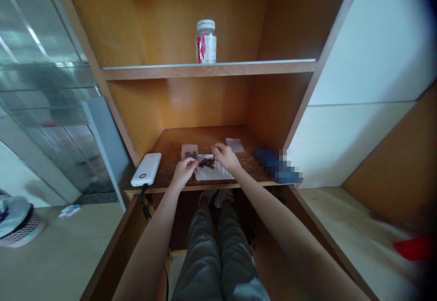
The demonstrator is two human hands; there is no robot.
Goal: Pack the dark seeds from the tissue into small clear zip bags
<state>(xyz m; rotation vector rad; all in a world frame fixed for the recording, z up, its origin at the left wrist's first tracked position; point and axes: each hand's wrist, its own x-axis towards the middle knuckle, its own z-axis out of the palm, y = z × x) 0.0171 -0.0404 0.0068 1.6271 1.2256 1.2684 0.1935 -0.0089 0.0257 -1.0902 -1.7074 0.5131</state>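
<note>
A white tissue (221, 172) lies at the shelf's front edge, with a small pile of reddish-brown bits (206, 162) on it. My right hand (225, 157) is over the tissue's right side, fingers pinched together; anything between them is too small to make out. At the tissue's left edge is my left hand (185, 171), fingers curled and drawn together, hiding whatever they may hold. Just beyond that hand, a small clear zip bag (189, 150) contains dark bits, its lower part overlapped by my fingers. Another small clear bag (235, 145), flat, lies behind my right hand.
A white power bank (146, 170) with a dark strap lies at the shelf's left. To the right is a blurred dark blue object (278, 165). A white-capped jar (206, 43) stands on the upper shelf (252, 68). Below is an open drawer, its side (322, 221) beside my legs.
</note>
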